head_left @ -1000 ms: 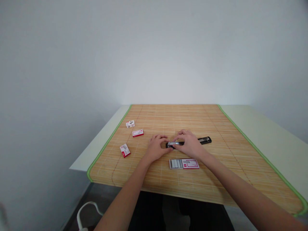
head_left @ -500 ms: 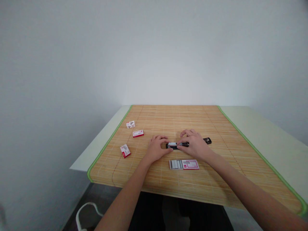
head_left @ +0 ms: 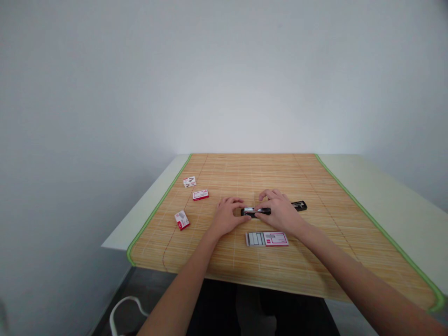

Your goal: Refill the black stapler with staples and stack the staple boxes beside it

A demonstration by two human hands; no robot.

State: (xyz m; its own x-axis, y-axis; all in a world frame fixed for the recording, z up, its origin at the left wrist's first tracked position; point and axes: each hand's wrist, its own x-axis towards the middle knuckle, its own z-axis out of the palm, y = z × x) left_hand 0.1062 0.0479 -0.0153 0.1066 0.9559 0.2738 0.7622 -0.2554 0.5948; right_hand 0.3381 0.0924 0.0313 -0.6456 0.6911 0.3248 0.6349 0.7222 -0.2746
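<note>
Stapler: a black stapler (head_left: 276,208) lies flat on the bamboo mat (head_left: 315,261), near the mat's middle, its length running left to right; its metal magazine shows at the left end and its black right end sticks out past the right hand.
Left hand: the left hand (head_left: 228,216) rests on the mat at the stapler's left end, fingers curled down, fingertips (head_left: 241,216) touching that end; it steadies the stapler rather than wrapping it.
Right hand: the right hand (head_left: 278,212) lies over the stapler's middle, fingers bent and pinched on the metal strip; the grip itself is too small to make out fully.
Stapler and fingers: the shiny part lies between the two hands' fingertips, the rest under the right palm.
Staple box, open: an open box of staples (head_left: 267,239) lies just near of the hands, grey staple strips showing at its left.
Small boxes: three small red-and-white boxes (head_left: 182,219) (head_left: 200,194) (head_left: 189,181) lie well apart at the far left of the mat.
Table: a pale table (head_left: 392,205) carries the mat.
</note>
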